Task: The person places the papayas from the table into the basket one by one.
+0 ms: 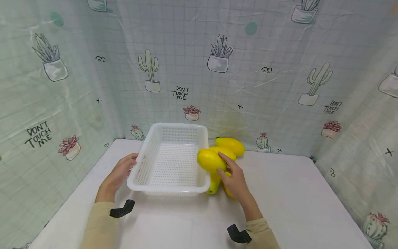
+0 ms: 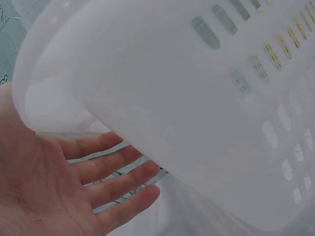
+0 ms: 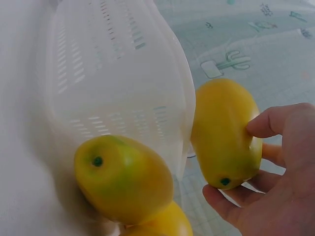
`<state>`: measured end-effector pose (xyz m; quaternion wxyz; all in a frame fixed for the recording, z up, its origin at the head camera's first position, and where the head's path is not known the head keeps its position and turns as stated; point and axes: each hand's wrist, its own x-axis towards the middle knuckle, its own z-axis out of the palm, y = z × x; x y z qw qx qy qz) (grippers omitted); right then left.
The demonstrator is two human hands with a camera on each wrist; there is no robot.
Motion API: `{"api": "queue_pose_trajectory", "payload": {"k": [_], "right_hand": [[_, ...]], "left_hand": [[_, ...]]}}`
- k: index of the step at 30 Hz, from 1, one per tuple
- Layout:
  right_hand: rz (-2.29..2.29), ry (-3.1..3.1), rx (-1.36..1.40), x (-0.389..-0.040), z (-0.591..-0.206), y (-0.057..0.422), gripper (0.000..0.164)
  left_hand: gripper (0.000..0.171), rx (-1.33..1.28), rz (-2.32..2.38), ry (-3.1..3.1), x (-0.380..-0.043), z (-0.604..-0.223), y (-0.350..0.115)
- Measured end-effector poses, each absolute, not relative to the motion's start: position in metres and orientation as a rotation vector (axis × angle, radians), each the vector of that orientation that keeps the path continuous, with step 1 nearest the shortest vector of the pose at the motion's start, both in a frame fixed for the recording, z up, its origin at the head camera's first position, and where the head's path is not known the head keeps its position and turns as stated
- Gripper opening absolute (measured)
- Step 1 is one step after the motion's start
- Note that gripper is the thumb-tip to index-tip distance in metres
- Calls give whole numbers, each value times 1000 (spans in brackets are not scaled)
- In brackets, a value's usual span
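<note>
A white perforated plastic basket [image 1: 169,190] sits on the table with nothing inside it. My left hand [image 1: 121,171] holds its left rim; in the left wrist view the fingers [image 2: 110,164] extend along the outside, while the thumb is mostly hidden by the rim. At the basket's right edge, my right hand [image 1: 234,178] grips a smooth yellow mango [image 1: 211,160] between thumb and fingers, raised to rim height. In the right wrist view, this mango [image 3: 226,132] overlaps the rim's outer edge. Another mango [image 3: 123,177] with a greenish end lies below, beside the basket wall.
Several more yellow mangoes lie right of the basket, one mango [image 1: 231,145] farthest back and one greenish-tipped mango [image 1: 214,183] nearer the front. The white table [image 1: 280,193] meets a cactus-print curtain [image 1: 192,69] at the back and sides.
</note>
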<state>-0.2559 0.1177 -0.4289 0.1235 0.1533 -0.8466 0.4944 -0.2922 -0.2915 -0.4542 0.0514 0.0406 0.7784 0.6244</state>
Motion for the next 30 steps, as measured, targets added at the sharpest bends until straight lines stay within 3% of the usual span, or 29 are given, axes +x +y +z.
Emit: {"api": "queue_pose_trajectory", "payload": {"k": [21, 30], "right_hand": [[1516, -2433, 423, -258, -432, 113, 59], [1556, -2404, 434, -257, -430, 111, 53]], "left_hand": [[50, 120, 1899, 2376, -293, -455, -292], [49, 119, 1889, 2381, -294, -455, -292]]}}
